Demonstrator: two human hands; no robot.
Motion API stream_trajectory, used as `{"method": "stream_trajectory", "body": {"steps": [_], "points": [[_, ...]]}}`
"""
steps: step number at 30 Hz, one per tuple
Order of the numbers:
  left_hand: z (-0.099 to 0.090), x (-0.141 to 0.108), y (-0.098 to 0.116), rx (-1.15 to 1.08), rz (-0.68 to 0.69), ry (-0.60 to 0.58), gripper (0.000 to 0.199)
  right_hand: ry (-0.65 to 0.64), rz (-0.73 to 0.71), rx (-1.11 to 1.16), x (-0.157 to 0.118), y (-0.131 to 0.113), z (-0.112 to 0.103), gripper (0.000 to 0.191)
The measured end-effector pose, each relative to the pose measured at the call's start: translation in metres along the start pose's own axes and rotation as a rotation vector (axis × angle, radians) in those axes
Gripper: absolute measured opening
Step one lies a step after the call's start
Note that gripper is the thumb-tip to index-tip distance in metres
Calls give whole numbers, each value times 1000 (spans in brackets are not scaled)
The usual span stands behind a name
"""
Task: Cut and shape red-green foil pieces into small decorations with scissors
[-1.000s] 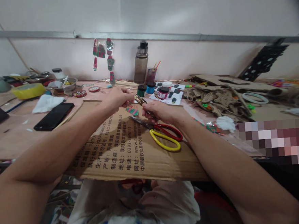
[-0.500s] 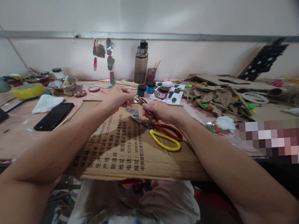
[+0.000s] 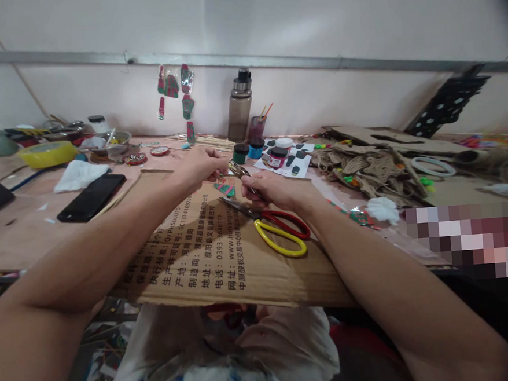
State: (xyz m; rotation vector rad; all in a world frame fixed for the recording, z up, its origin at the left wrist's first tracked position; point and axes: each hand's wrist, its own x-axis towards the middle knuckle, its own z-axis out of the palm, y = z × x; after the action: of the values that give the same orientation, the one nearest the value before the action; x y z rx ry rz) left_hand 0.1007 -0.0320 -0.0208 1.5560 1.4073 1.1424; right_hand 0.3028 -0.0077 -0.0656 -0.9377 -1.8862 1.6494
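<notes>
Over the cardboard sheet [image 3: 259, 271], my right hand [image 3: 265, 188] is wrapped round a shiny metal plier-like tool [image 3: 238, 169], its head pointing toward my left hand. My left hand [image 3: 208, 163] is closed in a pinch right beside the tool's head; whatever is between its fingertips is too small to make out. Just below the hands, a green and pink painted piece [image 3: 225, 188] lies on the cardboard. Scissors [image 3: 278, 235] with one red and one yellow handle lie nearer to me, blades partly apart, under my right wrist.
Paint jars [image 3: 240, 153] and a bottle [image 3: 240, 113] stand behind my hands. To the left lie a phone [image 3: 92, 197], a tissue [image 3: 79, 175] and yellow tape [image 3: 48, 154]. Brown cord [image 3: 348, 166] heaps up at right. Painted pieces [image 3: 188, 108] hang on the wall.
</notes>
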Motion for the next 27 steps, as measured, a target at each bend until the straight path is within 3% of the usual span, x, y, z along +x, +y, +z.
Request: {"method": "stream_trajectory", "body": {"steps": [27], "points": [[-1,1,-5,14,28,5,12,24,14,9,-1,-3,5,38]]}}
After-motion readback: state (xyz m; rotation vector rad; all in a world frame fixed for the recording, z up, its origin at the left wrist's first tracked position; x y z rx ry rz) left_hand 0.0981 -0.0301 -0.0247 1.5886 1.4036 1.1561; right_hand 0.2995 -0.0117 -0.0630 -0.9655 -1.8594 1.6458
